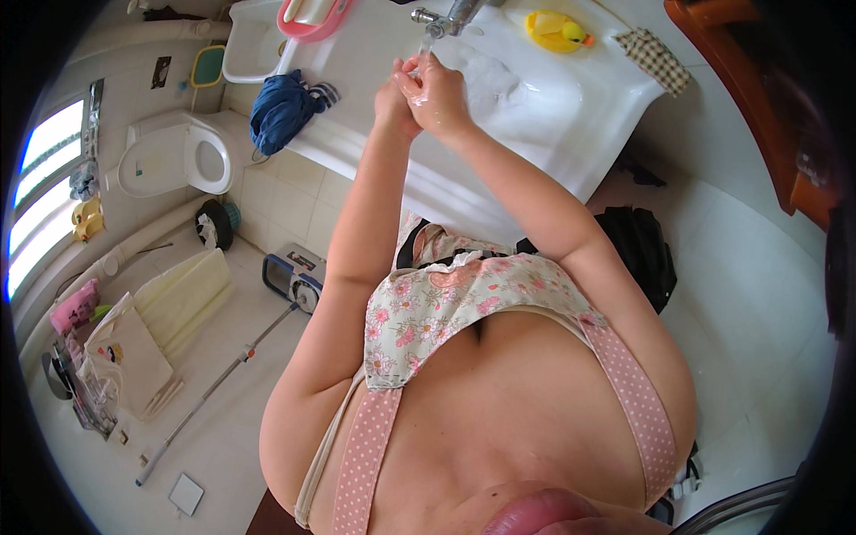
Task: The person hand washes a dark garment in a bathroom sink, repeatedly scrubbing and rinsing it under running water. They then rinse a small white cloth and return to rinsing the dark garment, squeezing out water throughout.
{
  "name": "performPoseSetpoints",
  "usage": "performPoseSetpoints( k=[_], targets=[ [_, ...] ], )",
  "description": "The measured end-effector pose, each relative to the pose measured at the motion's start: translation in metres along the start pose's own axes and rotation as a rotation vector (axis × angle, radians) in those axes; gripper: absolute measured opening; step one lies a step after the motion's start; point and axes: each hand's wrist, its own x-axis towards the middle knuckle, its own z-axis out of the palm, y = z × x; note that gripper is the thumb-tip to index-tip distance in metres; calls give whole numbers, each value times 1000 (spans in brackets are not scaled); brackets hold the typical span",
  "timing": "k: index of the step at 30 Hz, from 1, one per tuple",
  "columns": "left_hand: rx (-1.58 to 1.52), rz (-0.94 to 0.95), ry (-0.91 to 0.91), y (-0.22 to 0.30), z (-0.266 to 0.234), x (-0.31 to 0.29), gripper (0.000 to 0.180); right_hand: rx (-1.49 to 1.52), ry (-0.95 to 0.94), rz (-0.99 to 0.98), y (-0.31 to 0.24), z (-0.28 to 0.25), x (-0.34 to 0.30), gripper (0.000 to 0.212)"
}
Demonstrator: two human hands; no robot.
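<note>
Both my hands are clasped together beneath the tap (pixel 434 28), in a thin stream of water over the white sink (pixel 571 98). My right hand (pixel 439 96) lies wet and shiny over the left, its fingers curled around it. Partly covered, my left hand (pixel 390 105) presses against the right one with bent fingers. Some of the fingertips are hidden where the hands overlap. White suds (pixel 489 82) float in the basin just right of my hands. No tool or cloth shows between them.
A blue cloth (pixel 283 111) hangs on the sink's left edge, near a pink basin (pixel 314 27). At the back right are a yellow duck-shaped thing (pixel 555 32) and a checked cloth (pixel 654 61). A toilet (pixel 160 160), a mop (pixel 218 388) and a bucket (pixel 294 276) stand left.
</note>
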Motion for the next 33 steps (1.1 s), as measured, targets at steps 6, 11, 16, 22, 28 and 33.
performPoseSetpoints(
  k=[6, 11, 16, 22, 28, 33],
  targets=[
    [351, -2, 7, 7, 8, -10, 31, -185, 132, 206, -6, 11, 18, 14],
    [345, 130, 6, -5, 1, -13, 37, -201, 107, 96, 5, 17, 14, 12],
    [263, -54, 1, 3, -8, -10, 35, -244, 105, 198, -1, 5, 20, 11],
    [321, 14, -89, 28, 0, -30, 23, 12, -173, 276, 55, -17, 20, 28],
    [924, 385, -105, 32, -21, -5, 16, 202, -661, 305, 59, -60, 6, 33],
    [753, 304, -79, 24, -32, 4, 16, -367, -207, -112, 54, -73, 1, 26]
  ],
)
